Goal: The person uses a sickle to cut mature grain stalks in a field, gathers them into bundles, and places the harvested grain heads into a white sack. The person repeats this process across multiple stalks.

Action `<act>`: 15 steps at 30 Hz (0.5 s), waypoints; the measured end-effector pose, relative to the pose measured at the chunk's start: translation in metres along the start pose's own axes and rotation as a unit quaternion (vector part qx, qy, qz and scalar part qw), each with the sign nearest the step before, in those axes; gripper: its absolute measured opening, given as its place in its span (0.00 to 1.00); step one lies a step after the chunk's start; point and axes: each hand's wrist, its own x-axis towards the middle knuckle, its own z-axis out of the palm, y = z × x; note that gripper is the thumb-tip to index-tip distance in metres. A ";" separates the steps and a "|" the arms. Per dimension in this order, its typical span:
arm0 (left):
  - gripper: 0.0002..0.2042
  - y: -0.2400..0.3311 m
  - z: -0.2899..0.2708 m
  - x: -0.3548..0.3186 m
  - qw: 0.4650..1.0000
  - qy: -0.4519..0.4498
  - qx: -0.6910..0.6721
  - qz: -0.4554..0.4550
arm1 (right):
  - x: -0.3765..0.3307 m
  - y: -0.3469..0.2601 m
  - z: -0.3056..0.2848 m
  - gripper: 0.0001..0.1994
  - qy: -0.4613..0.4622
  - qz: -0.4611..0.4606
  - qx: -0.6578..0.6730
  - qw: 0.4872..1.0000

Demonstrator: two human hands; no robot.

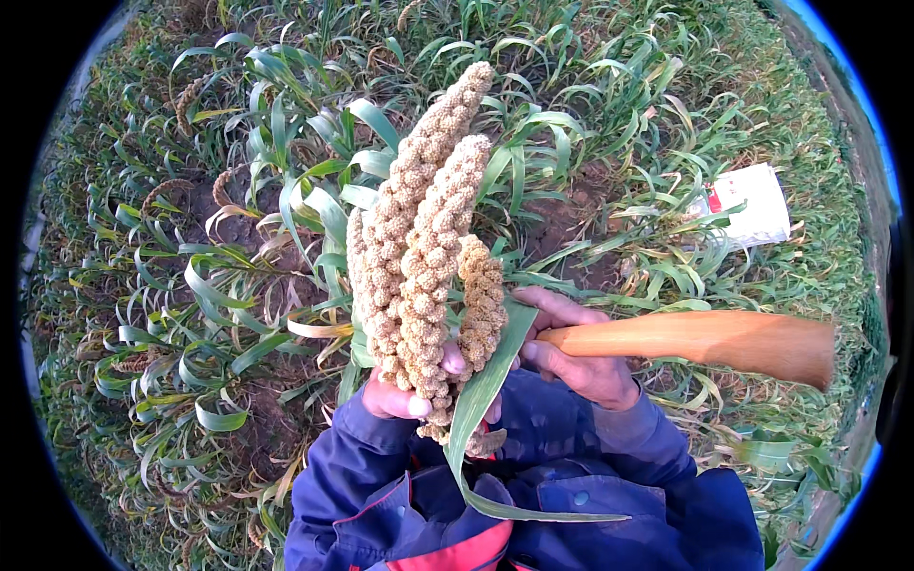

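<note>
In the head view, the left hand (392, 395) grasps the grain heads (424, 252) near their lower ends, tips upward. Right of the heads, the right hand (595, 376) grips a wooden handle (705, 340). A leaf (487, 385) hangs just beside the heads; plants (328, 219) stand behind them, a white container (757, 205) well to their right.

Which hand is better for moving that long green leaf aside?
Probably the right hand: it is just beside the upper end of the long green leaf, though it grips a wooden handle. The left hand is busy holding the millet heads.
</note>
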 end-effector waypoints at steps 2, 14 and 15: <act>0.27 -0.012 -0.016 0.007 0.999 -0.004 0.044 0.005 | -0.003 0.016 -0.002 0.15 0.028 -0.003 0.026 0.999; 0.23 -0.052 0.038 0.101 0.993 -0.021 0.113 -0.031 | -0.132 0.085 -0.153 0.10 0.539 0.085 0.241 0.802; 0.24 -0.052 0.044 0.117 0.988 -0.060 0.137 -0.035 | -0.152 0.093 -0.161 0.10 0.575 0.076 0.252 0.775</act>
